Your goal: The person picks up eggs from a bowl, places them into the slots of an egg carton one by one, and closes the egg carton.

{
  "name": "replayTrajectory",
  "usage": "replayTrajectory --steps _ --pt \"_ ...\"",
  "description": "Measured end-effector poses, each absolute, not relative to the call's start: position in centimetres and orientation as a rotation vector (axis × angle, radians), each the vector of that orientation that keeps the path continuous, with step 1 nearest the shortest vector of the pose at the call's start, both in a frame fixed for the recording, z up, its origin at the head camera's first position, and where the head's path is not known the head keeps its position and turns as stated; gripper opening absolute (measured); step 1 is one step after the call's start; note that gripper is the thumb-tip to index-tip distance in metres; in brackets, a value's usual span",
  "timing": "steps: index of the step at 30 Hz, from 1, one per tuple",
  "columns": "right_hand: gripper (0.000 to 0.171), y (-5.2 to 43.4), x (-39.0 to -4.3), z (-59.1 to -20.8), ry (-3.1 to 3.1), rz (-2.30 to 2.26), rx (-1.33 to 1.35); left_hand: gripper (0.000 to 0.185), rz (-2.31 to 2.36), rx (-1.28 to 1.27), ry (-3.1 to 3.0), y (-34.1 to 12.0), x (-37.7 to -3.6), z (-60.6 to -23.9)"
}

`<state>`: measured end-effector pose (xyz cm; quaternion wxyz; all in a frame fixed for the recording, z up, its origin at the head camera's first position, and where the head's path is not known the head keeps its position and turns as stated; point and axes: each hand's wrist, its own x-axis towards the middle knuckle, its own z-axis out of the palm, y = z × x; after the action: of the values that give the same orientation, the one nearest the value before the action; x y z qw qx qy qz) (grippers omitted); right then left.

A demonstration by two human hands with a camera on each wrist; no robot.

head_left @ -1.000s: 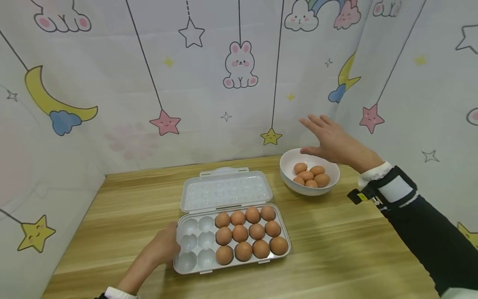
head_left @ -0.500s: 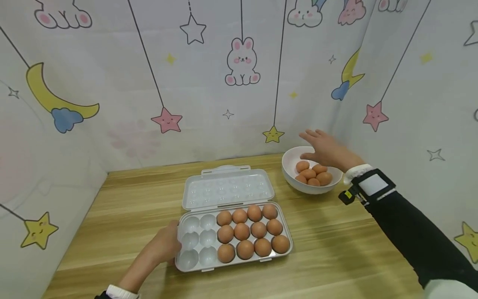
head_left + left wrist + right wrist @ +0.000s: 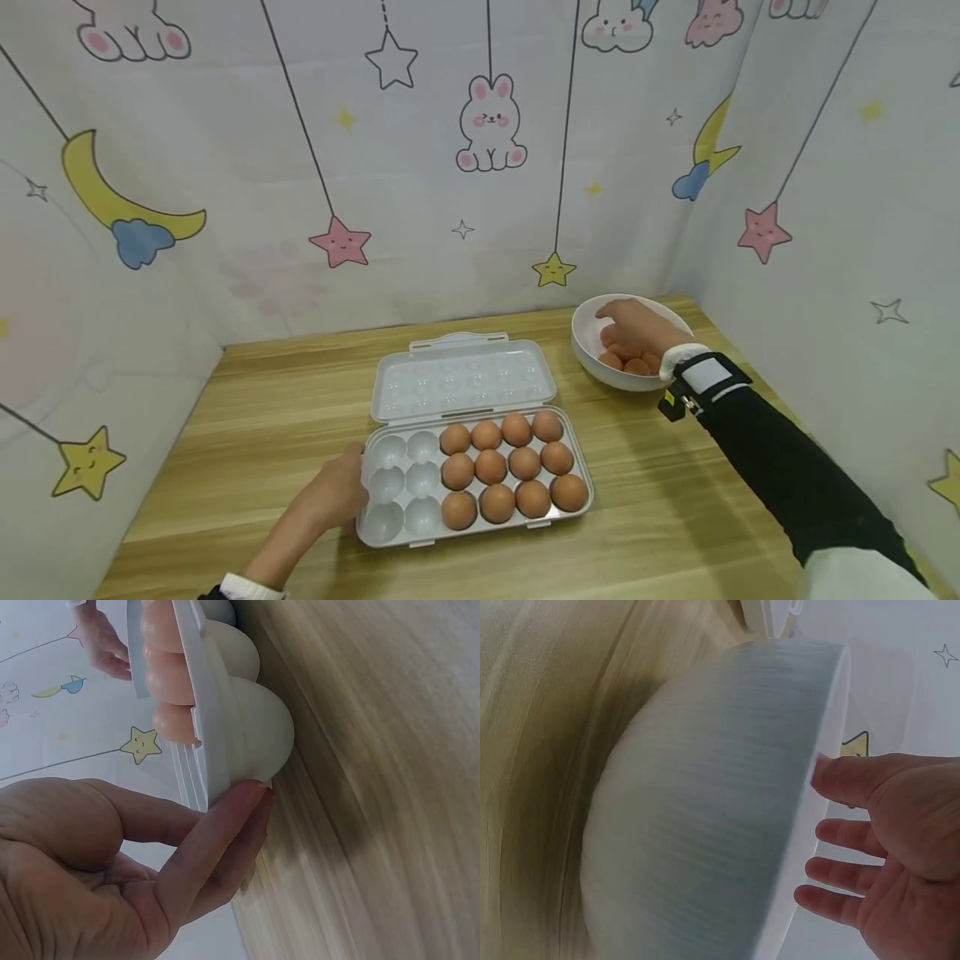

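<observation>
A white plastic egg box (image 3: 403, 500) lies on the table, lid (image 3: 465, 383) folded back. Brown eggs (image 3: 491, 467) fill its cups except for the two leftmost columns. My left hand (image 3: 337, 496) grips the box's left end; in the left wrist view its fingers (image 3: 217, 855) hold the edge from the rim to the underside. At the back right stands a white bowl (image 3: 617, 379) with several brown eggs (image 3: 636, 367). My right hand (image 3: 637, 323) reaches over its rim, partly covering the eggs. In the right wrist view the fingers (image 3: 840, 874) are extended inside the bowl (image 3: 705, 802), fingertips partly hidden.
The wood-grain table (image 3: 285, 400) extends around the box. A white printed curtain (image 3: 405, 183) hangs along the back and both sides, close behind the bowl.
My right hand has come down and left from above the bowl to inside its rim. The left hand stays at the box's left end; the box and its eggs look unchanged.
</observation>
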<state>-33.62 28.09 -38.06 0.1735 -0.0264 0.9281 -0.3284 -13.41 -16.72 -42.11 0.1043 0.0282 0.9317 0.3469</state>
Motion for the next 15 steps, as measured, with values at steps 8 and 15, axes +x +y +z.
replayTrajectory --steps 8,15 --pt "0.039 28.0 -35.9 -40.5 2.917 -0.444 -0.460 0.061 0.972 0.077 2.754 -17.0 -13.6 -42.4" --pt "0.033 28.1 -36.9 -42.3 2.833 -0.501 -0.456 0.062 0.939 0.096 2.785 -17.0 -13.6 -42.3"
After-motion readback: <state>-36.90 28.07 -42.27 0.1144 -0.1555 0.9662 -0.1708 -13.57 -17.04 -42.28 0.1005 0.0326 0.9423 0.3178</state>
